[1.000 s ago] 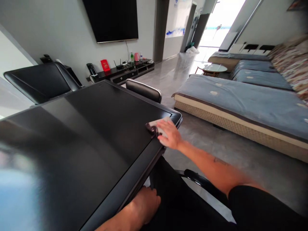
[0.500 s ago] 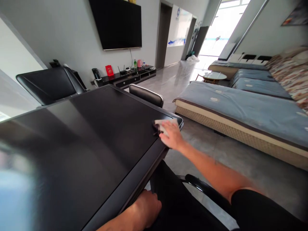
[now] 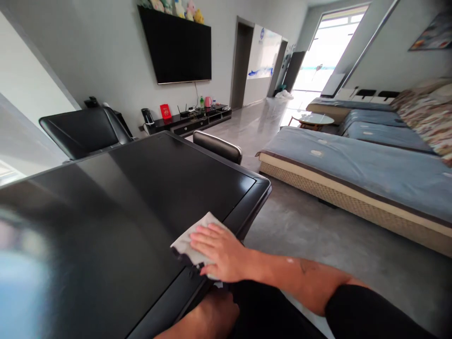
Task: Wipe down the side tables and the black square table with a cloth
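- At far left, a black chair point(image 3: 83, 132), set against the far side of the worktop point(image 3: 116, 207), black and glossy, with pale reflections toward the left.
- Farther back, along the grey wall, a low black stand point(image 3: 183, 128) bearing a red card point(image 3: 165, 111), a green bottle point(image 3: 202, 102) and a pink kettle point(image 3: 208, 101); above, fixed to the wall, a dark television point(image 3: 180, 49) with plush toys point(image 3: 189, 10) over the top edge.
- In front, on the worktop by its near edge, a whitish cloth point(image 3: 185, 244) with a dark border, lying across the seam of the rim.
- Low in view, just below that edge, in shadow, the left hand point(image 3: 219, 310); impossible to tell the state of its grip.
- Palm down on the cloth, the right hand point(image 3: 226, 252), grip flattened, fingers straight and slightly spread.
- Beyond, at the worktop's right-hand side, a second black chair point(image 3: 218, 147).
- Farther right, across the grey floor point(image 3: 307, 221), a round table point(image 3: 314, 118) and a long couch point(image 3: 353, 162) under a blue cover.
- At far right, patterned fabric point(image 3: 427, 108); higher up, a wall picture point(image 3: 432, 34).
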